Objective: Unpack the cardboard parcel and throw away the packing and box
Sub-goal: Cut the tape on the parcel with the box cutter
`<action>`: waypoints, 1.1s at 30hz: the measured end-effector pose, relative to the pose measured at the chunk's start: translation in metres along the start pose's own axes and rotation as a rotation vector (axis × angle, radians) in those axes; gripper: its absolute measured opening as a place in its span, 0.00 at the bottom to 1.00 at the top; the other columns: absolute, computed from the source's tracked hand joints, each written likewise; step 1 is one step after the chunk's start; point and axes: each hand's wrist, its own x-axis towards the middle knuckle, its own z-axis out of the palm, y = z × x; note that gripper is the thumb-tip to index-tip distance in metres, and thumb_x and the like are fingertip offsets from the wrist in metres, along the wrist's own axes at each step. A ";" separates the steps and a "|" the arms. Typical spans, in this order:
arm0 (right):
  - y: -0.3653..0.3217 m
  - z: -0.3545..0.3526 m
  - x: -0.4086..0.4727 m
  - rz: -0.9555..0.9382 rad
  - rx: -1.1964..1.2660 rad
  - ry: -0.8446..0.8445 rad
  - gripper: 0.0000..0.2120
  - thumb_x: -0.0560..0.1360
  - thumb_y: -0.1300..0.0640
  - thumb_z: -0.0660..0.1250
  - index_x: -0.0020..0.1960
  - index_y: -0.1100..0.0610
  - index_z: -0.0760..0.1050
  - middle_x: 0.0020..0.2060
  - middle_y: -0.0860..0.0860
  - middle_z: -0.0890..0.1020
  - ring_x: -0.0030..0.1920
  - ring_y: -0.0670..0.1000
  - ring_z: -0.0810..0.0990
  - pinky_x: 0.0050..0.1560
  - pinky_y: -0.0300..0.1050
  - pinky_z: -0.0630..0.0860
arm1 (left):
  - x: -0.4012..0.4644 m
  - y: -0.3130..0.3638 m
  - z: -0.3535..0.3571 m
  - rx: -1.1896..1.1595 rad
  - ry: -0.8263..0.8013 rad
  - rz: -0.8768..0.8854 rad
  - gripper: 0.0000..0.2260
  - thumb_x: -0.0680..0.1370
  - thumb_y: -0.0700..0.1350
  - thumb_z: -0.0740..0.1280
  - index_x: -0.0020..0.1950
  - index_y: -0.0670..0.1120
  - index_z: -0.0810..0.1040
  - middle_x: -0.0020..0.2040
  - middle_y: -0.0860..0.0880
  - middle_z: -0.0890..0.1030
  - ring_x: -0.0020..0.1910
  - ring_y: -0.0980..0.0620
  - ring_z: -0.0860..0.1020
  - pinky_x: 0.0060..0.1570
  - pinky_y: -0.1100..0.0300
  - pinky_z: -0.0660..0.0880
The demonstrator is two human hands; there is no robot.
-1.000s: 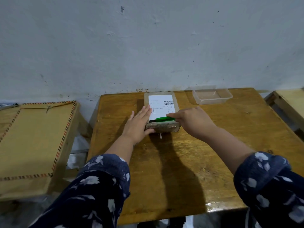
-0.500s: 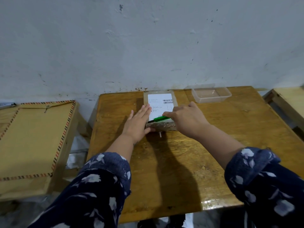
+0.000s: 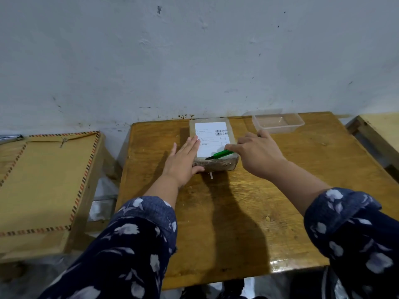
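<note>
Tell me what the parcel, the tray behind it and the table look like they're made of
The parcel looks like brown cardboard under glossy clear tape, with a white paper label on top. The tray seems to be thin clear plastic: the wood shows through it. The table looks like varnished wood, with visible grain and a shiny front edge.

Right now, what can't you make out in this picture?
- Head view: print on the parcel's label is too small.
- The green cutter's handle end is hidden in the right hand.
- The parcel's left edge is under the left hand.
- The contents are sealed inside.
</note>
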 end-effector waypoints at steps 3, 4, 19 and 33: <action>-0.005 0.000 0.002 -0.004 -0.022 0.019 0.23 0.77 0.59 0.56 0.71 0.43 0.66 0.55 0.48 0.79 0.57 0.52 0.72 0.58 0.52 0.62 | 0.000 0.001 0.000 -0.003 -0.002 -0.001 0.39 0.77 0.57 0.63 0.79 0.47 0.43 0.79 0.51 0.43 0.77 0.53 0.43 0.76 0.45 0.44; -0.007 0.000 0.004 -0.012 -0.031 0.027 0.23 0.77 0.59 0.57 0.70 0.43 0.66 0.54 0.49 0.79 0.57 0.52 0.72 0.58 0.52 0.62 | 0.000 0.001 0.000 -0.001 -0.004 -0.002 0.39 0.77 0.57 0.63 0.79 0.47 0.43 0.79 0.51 0.43 0.77 0.53 0.42 0.76 0.45 0.43; -0.004 0.009 0.000 -0.002 0.018 0.105 0.17 0.79 0.52 0.56 0.67 0.44 0.71 0.50 0.48 0.80 0.54 0.53 0.73 0.54 0.52 0.62 | 0.019 0.017 -0.008 0.071 -0.002 0.068 0.46 0.73 0.66 0.64 0.79 0.47 0.44 0.79 0.51 0.44 0.78 0.54 0.42 0.75 0.45 0.38; 0.000 0.004 0.011 -0.043 -0.011 0.040 0.20 0.77 0.60 0.60 0.65 0.42 0.71 0.48 0.47 0.80 0.55 0.53 0.73 0.58 0.53 0.62 | 0.025 0.020 0.001 0.033 -0.019 0.086 0.40 0.76 0.49 0.68 0.79 0.47 0.45 0.80 0.51 0.44 0.77 0.54 0.42 0.75 0.49 0.42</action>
